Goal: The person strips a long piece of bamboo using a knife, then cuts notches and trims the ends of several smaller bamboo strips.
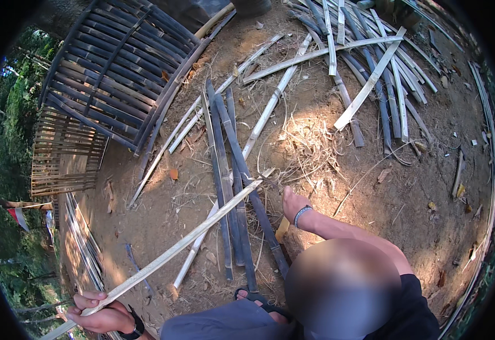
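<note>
Strip clamped at lower left in left hand; could twist or slide under a loose grip, with splinters possible. Rightward, slanting up over dark poles, perhaps touching; could skid or tip sideways for want of steady backing. At the far end, right hand curled just beside the strip's tip, well apart from the left; cannot tell whether closed on anything, but might get struck by a sudden spring.

No text, label, brand, number or sign can be read on anything at any clock position.
</note>
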Available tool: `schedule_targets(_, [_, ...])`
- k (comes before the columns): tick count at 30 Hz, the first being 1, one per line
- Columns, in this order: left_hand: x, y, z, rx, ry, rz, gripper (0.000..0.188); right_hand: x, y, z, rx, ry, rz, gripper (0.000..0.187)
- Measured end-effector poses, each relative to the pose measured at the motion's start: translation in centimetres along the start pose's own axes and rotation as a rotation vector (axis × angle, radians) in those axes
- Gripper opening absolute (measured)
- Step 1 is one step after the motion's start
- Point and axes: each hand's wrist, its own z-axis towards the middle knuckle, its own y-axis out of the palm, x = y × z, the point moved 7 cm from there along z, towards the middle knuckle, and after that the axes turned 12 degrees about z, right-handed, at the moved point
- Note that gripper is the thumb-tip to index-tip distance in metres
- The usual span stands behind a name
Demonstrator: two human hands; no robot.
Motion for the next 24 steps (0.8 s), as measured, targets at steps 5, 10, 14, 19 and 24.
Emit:
schedule_targets(5, [-0.1,-1.2,0.6,0.034,0.013,0.048,0.034,-9.3,-5.5,-3.2,-0.067,-0.124,0.214,0.023])
schedule_targets(10, [0.1,-1.0,0.3,0.006,0.006,0.046,0.032,-14.0,-6.1,-4.4,-0.082,-0.293,0.248,0.019])
schedule_targets(14, [0.2,-0.6,0.0,0.021,0.001,0.012,0.032,-4.7,-1.4,-1.1,-0.067,-0.101,0.155,0.019])
schedule_targets(19, [0.1,-1.2,0.2,0.016,0.017,0.042,0.032,-14.6,-4.6,-4.6,-0.086,-0.357,0.268,0.026])
schedule_targets(24, [0.1,-0.5,0.0,0.016,-0.005,-0.014,0.033,0.2,0.3,-0.5,0.008,0.030,0.079,0.025])
